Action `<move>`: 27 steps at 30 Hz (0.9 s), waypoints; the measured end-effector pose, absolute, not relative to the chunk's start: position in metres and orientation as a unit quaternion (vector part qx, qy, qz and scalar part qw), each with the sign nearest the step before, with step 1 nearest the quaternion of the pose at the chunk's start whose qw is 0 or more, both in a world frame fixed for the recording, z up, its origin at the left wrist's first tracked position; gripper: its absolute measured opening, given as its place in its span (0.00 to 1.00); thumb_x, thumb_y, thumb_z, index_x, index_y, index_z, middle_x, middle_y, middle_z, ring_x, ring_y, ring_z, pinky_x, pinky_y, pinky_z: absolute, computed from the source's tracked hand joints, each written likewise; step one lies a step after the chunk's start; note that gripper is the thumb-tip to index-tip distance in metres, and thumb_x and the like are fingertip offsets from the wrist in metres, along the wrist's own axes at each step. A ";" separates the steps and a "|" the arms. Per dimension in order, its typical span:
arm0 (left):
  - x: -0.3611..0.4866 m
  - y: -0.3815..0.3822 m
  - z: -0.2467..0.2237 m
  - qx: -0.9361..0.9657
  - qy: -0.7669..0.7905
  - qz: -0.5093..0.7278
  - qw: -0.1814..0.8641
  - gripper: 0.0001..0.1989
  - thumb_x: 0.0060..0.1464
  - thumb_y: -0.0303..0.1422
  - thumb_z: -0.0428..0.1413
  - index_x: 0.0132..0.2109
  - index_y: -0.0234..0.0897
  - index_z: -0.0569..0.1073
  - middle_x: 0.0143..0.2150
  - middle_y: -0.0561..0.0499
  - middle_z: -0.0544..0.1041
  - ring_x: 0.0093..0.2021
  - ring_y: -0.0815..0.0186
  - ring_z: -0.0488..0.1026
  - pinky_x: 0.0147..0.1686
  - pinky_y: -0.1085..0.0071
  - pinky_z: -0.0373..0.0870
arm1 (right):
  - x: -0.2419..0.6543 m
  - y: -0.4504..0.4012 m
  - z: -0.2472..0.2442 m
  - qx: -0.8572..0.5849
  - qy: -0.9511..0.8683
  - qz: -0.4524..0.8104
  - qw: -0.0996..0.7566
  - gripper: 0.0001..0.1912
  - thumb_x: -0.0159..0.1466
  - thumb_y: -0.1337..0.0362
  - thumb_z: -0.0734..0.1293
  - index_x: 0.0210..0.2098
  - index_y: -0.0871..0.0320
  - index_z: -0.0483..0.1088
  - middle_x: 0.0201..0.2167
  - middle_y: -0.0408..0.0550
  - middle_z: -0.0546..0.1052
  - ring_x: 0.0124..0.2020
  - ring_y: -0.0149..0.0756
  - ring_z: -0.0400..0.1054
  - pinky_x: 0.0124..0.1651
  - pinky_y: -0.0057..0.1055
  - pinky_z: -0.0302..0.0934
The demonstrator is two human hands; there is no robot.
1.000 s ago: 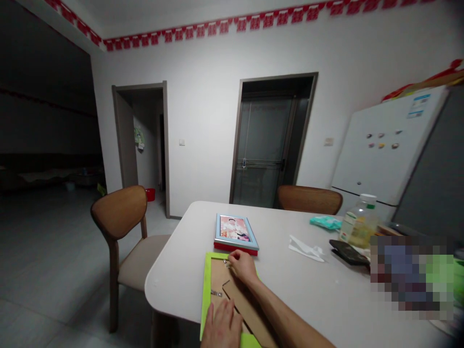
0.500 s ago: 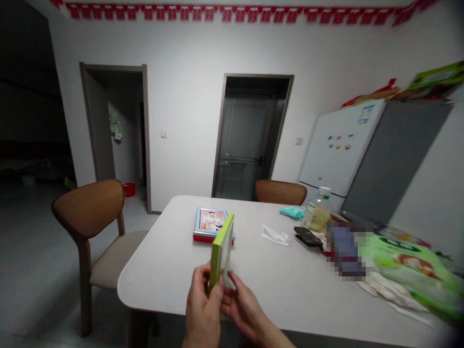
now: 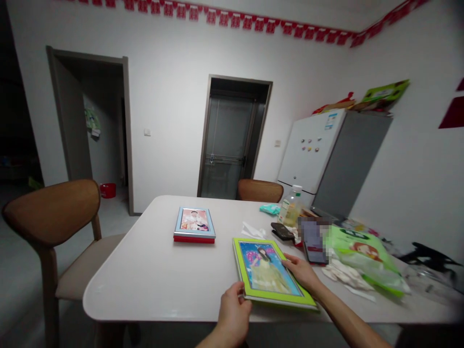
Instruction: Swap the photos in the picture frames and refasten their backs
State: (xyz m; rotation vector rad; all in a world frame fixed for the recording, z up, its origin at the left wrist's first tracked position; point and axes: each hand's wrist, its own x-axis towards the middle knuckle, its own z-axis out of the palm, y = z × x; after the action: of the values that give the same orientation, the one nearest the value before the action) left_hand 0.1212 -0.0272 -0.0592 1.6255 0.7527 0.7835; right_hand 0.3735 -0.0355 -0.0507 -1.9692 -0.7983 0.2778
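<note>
A green-framed picture of a figure in a yellow dress lies face up, low over the table's front edge or on it. My left hand pinches its near left corner. On the picture's right side, my right hand grips the edge, fingers partly on top. Further back to the left, a blue-framed photo rests on a red frame on the white table.
Behind the picture are a white tissue, a black wallet-like item and a bottle. A phone and a green package lie to the right. One chair stands left.
The green-framed picture has gone from upright and edge-on to face up, and moved right with both hands. My hands have spread apart along its edges. The view has turned right.
</note>
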 end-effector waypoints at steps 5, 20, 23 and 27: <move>0.136 -0.028 -0.064 0.730 0.353 0.314 0.493 0.22 0.38 0.17 0.48 0.45 0.29 0.68 0.45 0.44 0.71 0.47 0.61 0.65 0.48 0.69 0.58 | 0.398 -0.029 -0.060 -0.845 -0.389 0.102 0.354 0.18 0.47 0.62 0.63 0.36 0.64 0.72 0.27 0.49 0.77 0.30 0.38 0.70 0.32 0.26 0.59; 0.037 0.047 -0.072 0.663 0.428 0.395 0.470 0.15 0.41 0.23 0.51 0.40 0.33 0.69 0.42 0.45 0.72 0.44 0.62 0.67 0.45 0.69 0.59 | 0.226 0.085 -0.038 -0.716 -0.663 -0.029 0.217 0.16 0.57 0.60 0.60 0.44 0.58 0.64 0.45 0.49 0.68 0.46 0.35 0.60 0.49 0.33 0.53; 0.023 0.058 -0.072 0.614 0.444 0.424 0.496 0.13 0.40 0.22 0.52 0.38 0.32 0.68 0.40 0.44 0.72 0.43 0.62 0.68 0.44 0.70 0.60 | 0.182 0.118 -0.028 -0.697 -0.683 -0.026 0.215 0.16 0.59 0.60 0.58 0.45 0.59 0.61 0.45 0.49 0.66 0.42 0.34 0.62 0.43 0.38 0.59; 0.005 0.065 -0.072 0.531 0.447 0.464 0.551 0.12 0.38 0.21 0.55 0.35 0.31 0.67 0.37 0.43 0.73 0.39 0.63 0.70 0.41 0.71 0.63 | 0.155 0.129 -0.015 -0.677 -0.706 -0.032 0.206 0.14 0.59 0.61 0.59 0.43 0.61 0.62 0.43 0.49 0.66 0.40 0.34 0.63 0.41 0.37 0.59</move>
State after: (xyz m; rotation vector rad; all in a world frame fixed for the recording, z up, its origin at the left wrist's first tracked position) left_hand 0.0053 0.0654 -0.0724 1.2562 1.0573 1.0967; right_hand 0.1551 0.1294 -0.0148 -1.8861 -1.9658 -0.0900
